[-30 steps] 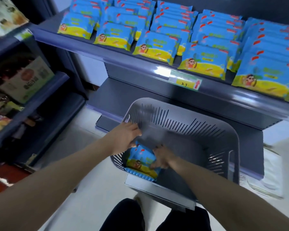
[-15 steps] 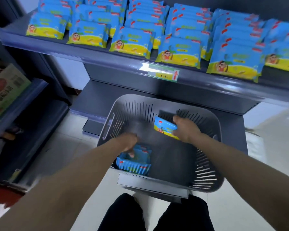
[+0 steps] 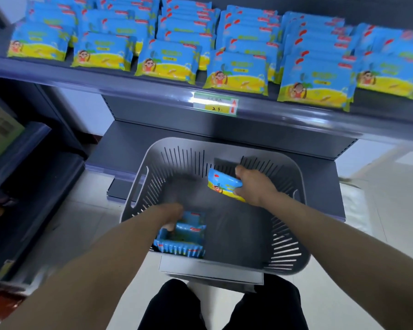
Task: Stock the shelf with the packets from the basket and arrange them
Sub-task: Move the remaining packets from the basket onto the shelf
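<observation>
A grey slotted basket sits low in front of me, under the grey shelf. My right hand grips one blue-and-yellow packet near the basket's far wall, lifted off the bottom. My left hand reaches down into the near-left corner and rests on the stack of packets standing there; its fingers are partly hidden behind them. Rows of the same packets lie overlapped across the shelf above.
A price tag is clipped to the shelf's front rail. A lower shelf board runs behind the basket. Another dark rack with boxed goods stands at the left. My legs are below the basket, on a pale tiled floor.
My right hand has taken one packet out of the corner stack and carried it up to the basket's far side. My left hand has dropped from the rim onto the stack.
</observation>
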